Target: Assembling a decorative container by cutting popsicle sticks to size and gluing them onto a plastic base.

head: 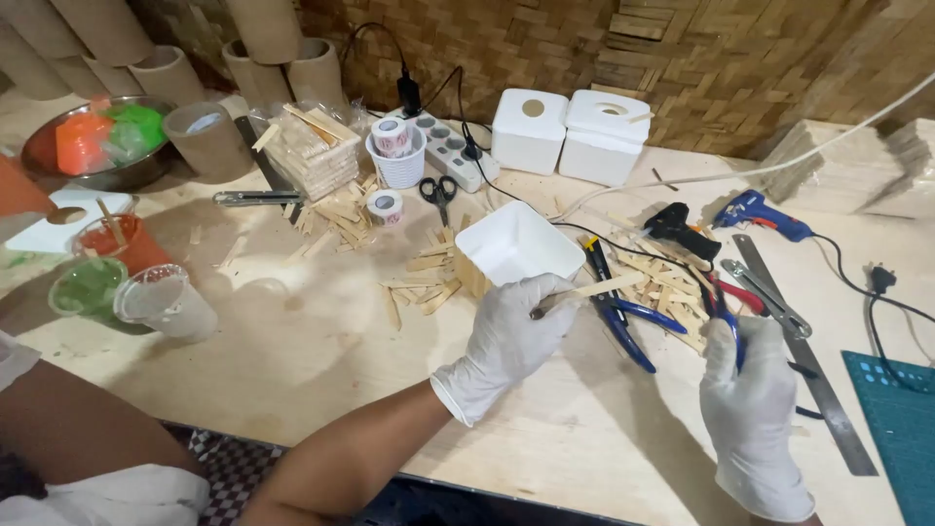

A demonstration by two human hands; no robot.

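Wood, thin and flat: a pale wooden craft stick [596,288] is pinched at 1 end by the gloved left hand [511,336], above the plywood worktop [321,360]. Light, stiff, snappable; best gripped flatwise. The gloved right hand [750,390] is closed around blue-handled pliers [729,326].

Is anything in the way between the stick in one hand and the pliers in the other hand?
Nothing visible. The left hand holds a flat wooden stick pointing toward the right hand, which grips blue-handled pliers. Only bare table and another pair of blue pliers, lying flat underneath, show in the gap.
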